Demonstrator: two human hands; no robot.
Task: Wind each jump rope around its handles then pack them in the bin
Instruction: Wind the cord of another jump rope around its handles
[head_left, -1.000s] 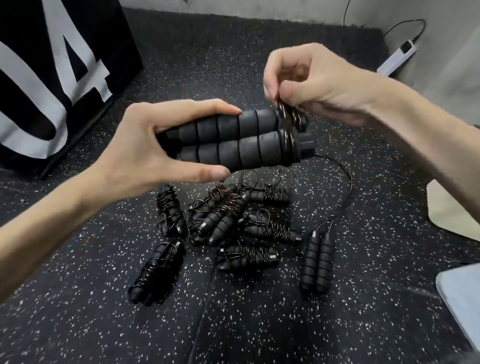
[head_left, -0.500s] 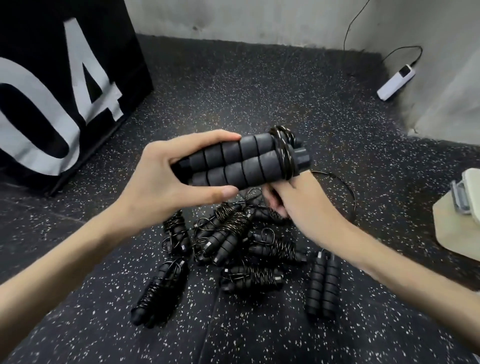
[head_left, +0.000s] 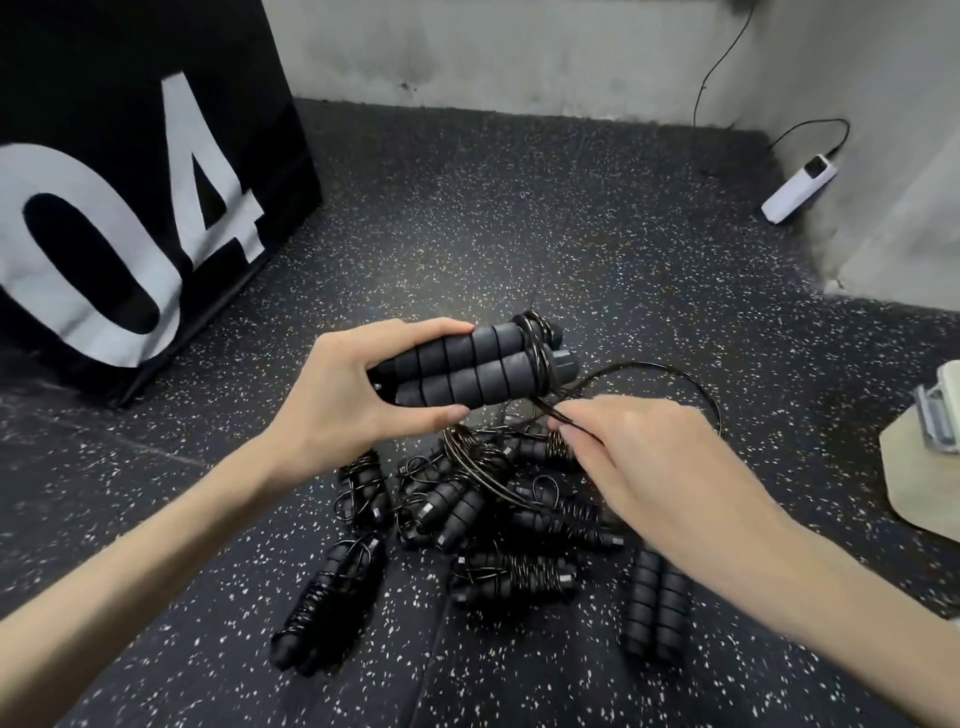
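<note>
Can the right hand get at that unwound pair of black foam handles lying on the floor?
Probably yes: the unwound pair of black foam handles lies uncovered below the right hand, but its fingers pinch the black rope.

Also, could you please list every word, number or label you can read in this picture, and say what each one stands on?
"04": large white digits on the side of the big black box standing on the speckled floor at the left; the 0 is cut off by the picture's edge.
White power strip by the wall: any marking is too small to read.
Black foam jump rope handles: no text visible.
</note>
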